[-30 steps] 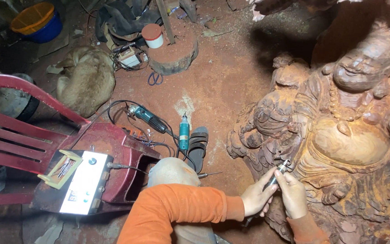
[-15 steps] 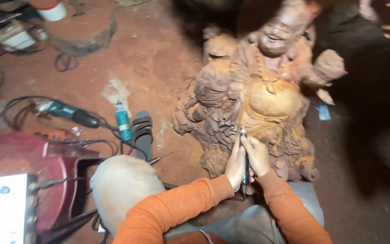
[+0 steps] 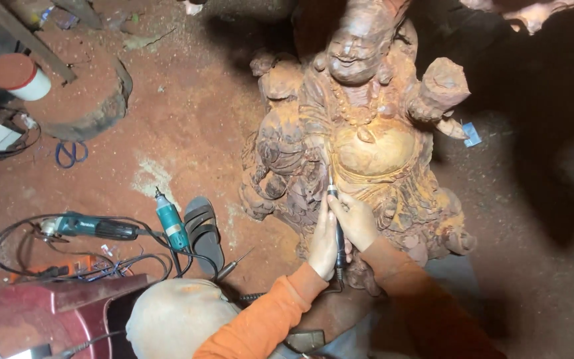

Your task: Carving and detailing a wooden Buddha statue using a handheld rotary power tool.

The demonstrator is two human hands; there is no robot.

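Carving handpiece [image 3: 335, 223], a slim dark pencil-shaped rotary tool, stands almost upright in the head view, its long axis running from the person's lap up toward the belly of the wooden statue [image 3: 367, 139], with the bit end touching the carved folds just left of the rounded belly and the cord end trailing down between the wrists. The left hand [image 3: 323, 239] lies along the tool's left side, fingers stretched up beside the shaft; its grip looks loose, more a steadying rest than a full clasp. The right hand [image 3: 355, 219] wraps the shaft from the right, and its grip is closed on the handpiece a little below the tip, so it is the nearer hand to the working end. Both orange sleeves [image 3: 267, 319] come in from below, which puts the statue straight ahead of the grip and the tool pointing away from the body. The statue, a reddish-brown laughing figure with a bead necklace, sits on the dusty red floor [image 3: 187, 126], close against the person's knees. Well apart to the left lie a teal angle grinder [image 3: 88, 227], a second teal tool [image 3: 171, 223] just beside a dark sandal [image 3: 204, 233], and tangled cables. A wooden stump [image 3: 81, 100] carries a white cup with a red lid [image 3: 18, 76], with blue scissors [image 3: 69, 153] on the floor below it.
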